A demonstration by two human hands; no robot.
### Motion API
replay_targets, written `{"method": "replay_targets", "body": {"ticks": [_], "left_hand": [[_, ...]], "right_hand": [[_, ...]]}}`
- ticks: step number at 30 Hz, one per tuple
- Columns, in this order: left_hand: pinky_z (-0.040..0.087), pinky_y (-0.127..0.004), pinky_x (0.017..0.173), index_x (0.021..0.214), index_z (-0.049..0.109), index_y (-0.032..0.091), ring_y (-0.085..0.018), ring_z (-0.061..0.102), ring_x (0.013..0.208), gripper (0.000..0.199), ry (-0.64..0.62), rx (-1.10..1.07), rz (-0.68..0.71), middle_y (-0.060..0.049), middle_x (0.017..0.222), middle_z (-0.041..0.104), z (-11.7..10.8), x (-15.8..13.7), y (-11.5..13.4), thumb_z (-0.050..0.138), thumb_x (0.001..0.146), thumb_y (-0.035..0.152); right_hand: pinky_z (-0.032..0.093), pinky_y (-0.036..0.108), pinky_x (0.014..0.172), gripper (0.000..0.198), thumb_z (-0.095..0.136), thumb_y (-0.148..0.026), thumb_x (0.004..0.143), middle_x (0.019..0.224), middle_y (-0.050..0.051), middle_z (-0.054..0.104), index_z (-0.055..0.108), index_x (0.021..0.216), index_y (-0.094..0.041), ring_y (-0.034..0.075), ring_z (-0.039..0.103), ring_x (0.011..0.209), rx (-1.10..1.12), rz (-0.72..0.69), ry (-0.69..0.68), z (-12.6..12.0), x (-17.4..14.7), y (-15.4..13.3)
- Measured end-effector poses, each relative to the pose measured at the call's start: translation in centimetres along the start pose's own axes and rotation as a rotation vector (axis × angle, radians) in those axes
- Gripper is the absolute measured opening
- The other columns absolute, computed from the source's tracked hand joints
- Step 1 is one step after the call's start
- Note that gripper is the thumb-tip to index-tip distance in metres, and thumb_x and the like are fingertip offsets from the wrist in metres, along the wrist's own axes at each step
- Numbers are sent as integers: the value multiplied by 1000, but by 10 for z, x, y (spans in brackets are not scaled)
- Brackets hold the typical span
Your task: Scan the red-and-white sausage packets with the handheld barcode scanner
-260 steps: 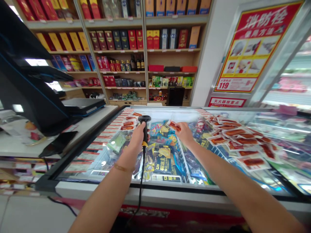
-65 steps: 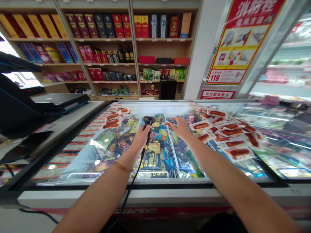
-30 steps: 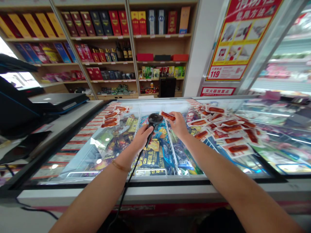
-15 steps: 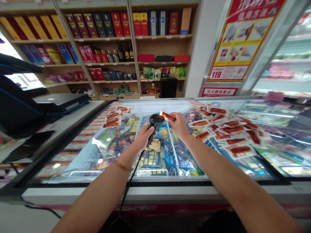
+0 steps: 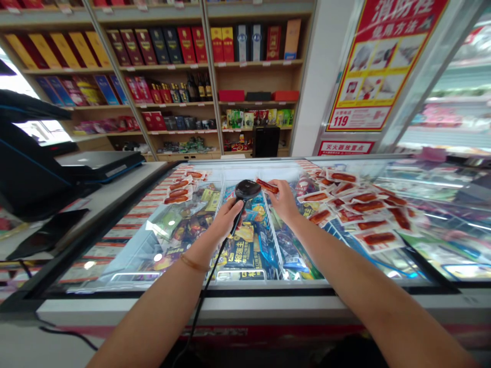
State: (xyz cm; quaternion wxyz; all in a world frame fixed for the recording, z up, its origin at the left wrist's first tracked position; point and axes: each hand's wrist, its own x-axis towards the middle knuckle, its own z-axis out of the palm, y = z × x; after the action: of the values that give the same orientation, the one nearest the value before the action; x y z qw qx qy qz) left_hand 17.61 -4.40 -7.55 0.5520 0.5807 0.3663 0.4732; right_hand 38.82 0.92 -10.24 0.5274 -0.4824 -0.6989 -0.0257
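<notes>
My left hand [image 5: 229, 217] is wrapped round the handle of a black barcode scanner [image 5: 247, 189], whose cord runs down toward me. Just right of the scanner head, my right hand [image 5: 283, 199] pinches a packaged sausage [image 5: 267, 185], reddish brown and held at a slant. Both hands are above the glass top of a chest freezer [image 5: 245, 301]. More wrapped sausages [image 5: 368, 206] lie in a loose heap on the glass to the right. A smaller group of sausage packs [image 5: 178, 193] rests at the far left of the glass.
Under the glass are wire baskets of bright frozen packs [image 5: 241, 250]. A counter scale [image 5: 99, 162] and dark equipment stand at the left. Shelves of boxes [image 5: 164, 46] line the back wall, and a red and yellow sign [image 5: 370, 82] hangs on a pillar.
The bright light from the scanner on the sausage's end is gone. The sausage has turned slightly in my right hand. Both hands stay in nearly the same place.
</notes>
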Motion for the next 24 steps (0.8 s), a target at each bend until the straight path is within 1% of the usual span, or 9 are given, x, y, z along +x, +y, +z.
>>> {"method": "replay_targets", "body": {"ticks": [6,12,17,19,20,22,24], "left_hand": [[35,-22,35,87,52,18,-8,47,40,51,-52,15,-4,2,67,57,-3,2,-2,66,70,64],[34,-20,34,86,52,18,-7,47,41,48,-64,7,20,2,67,57,-2,0,-1,64,73,62],[35,-20,35,83,51,18,-7,47,40,51,-49,31,-18,2,67,57,-1,-1,-1,65,70,64],[35,-20,35,84,51,18,-7,47,39,51,7,44,-52,2,66,58,1,0,0,66,70,65],[35,-21,35,84,51,18,-7,47,38,50,58,47,-75,2,65,58,1,1,2,65,70,64],[35,-21,35,83,51,18,-8,47,37,46,192,36,-120,2,64,57,0,3,10,63,74,61],[35,-22,36,81,50,18,-8,48,37,41,314,2,-141,2,64,56,-8,5,21,60,77,59]], "right_hand": [[45,40,95,21,50,-20,86,106,11,59,55,107,-20,24,54,105,14,-4,34,0,1,0],[46,40,93,20,52,-19,87,105,11,60,55,106,-20,24,56,103,31,-38,72,0,2,3],[47,42,92,20,53,-18,85,103,11,60,56,105,-20,25,56,102,38,-63,105,3,1,8],[47,42,92,21,54,-17,83,103,11,60,57,104,-19,25,57,101,31,-47,100,6,-1,10],[47,43,91,22,54,-16,81,102,11,61,57,103,-19,25,57,100,26,-31,96,8,-1,11],[48,43,89,23,55,-14,78,99,10,62,59,100,-19,25,58,97,18,9,84,13,-1,11],[49,43,88,24,56,-13,76,98,9,63,60,98,-19,25,59,95,22,27,41,20,2,8]]}}
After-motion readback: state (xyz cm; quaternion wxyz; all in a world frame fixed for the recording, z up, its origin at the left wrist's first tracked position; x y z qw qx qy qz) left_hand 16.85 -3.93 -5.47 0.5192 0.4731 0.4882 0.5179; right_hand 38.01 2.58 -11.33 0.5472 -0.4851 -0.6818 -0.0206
